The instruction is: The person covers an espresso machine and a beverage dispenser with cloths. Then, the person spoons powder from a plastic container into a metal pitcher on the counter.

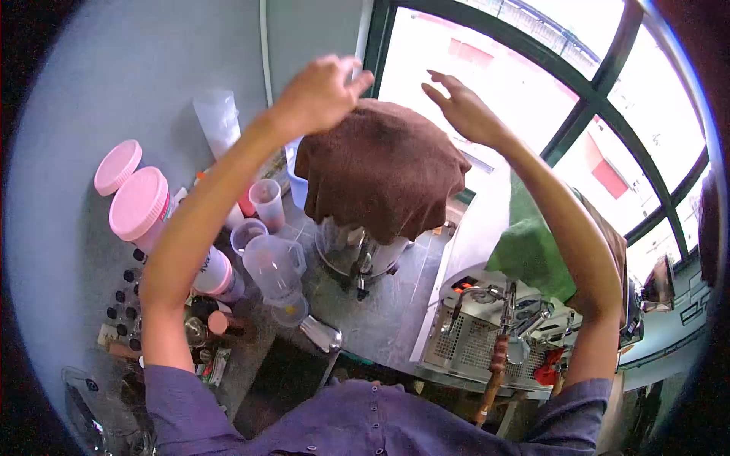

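A brown cloth (384, 163) is draped over the top of a clear drink dispenser (334, 242), hanging down its sides in folds. Below the cloth's edge the dispenser's tap (362, 283) shows. My left hand (323, 93) is raised at the cloth's upper left edge, fingers loosely bent and apart, holding nothing that I can see. On the other side, my right hand (465, 110) is up in front of the window, off the cloth, with thumb and fingers spread and nothing in them.
Left of the dispenser stand a clear plastic pitcher (272, 266), a plastic cup (266, 199), pink-lidded tubs (139, 204) and several dark-capped bottles. A metal jigger (322, 334) lies near the front. An espresso machine (487, 342) with a green cloth (532, 247) is at the right.
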